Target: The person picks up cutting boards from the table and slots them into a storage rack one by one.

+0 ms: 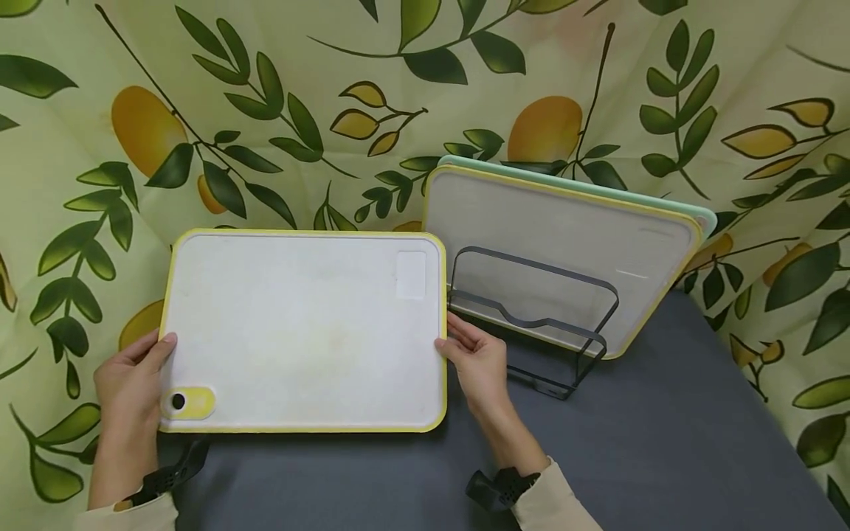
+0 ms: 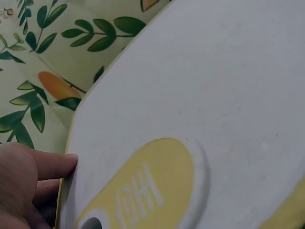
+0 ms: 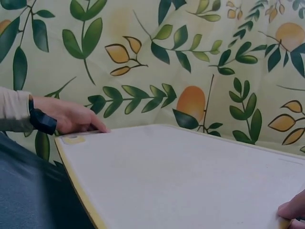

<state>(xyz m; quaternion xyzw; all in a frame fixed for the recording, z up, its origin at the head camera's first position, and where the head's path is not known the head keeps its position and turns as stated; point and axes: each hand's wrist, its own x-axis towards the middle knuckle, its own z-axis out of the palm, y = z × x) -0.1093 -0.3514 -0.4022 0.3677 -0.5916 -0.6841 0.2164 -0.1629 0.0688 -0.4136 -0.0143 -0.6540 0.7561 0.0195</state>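
A white cutting board (image 1: 299,332) with a yellow rim is held up by its two short sides, its broad face toward me. My left hand (image 1: 133,376) grips the left edge, thumb on the face, just above a yellow corner patch with a dark hole; the left wrist view shows pale characters on this patch (image 2: 152,191). On the opposite edge my right hand (image 1: 479,365) pinches the board between thumb and fingers, the fingers partly hidden behind it. In the right wrist view, the left hand (image 3: 76,117) appears at the far end of the board.
Right of the held board, a black wire rack (image 1: 538,322) stands on the dark grey table (image 1: 664,428). Leaning in it is another yellow-rimmed board (image 1: 551,228), with a mint-green board (image 1: 584,184) behind. A leaf-and-fruit patterned cloth (image 1: 265,192) hangs at the back.
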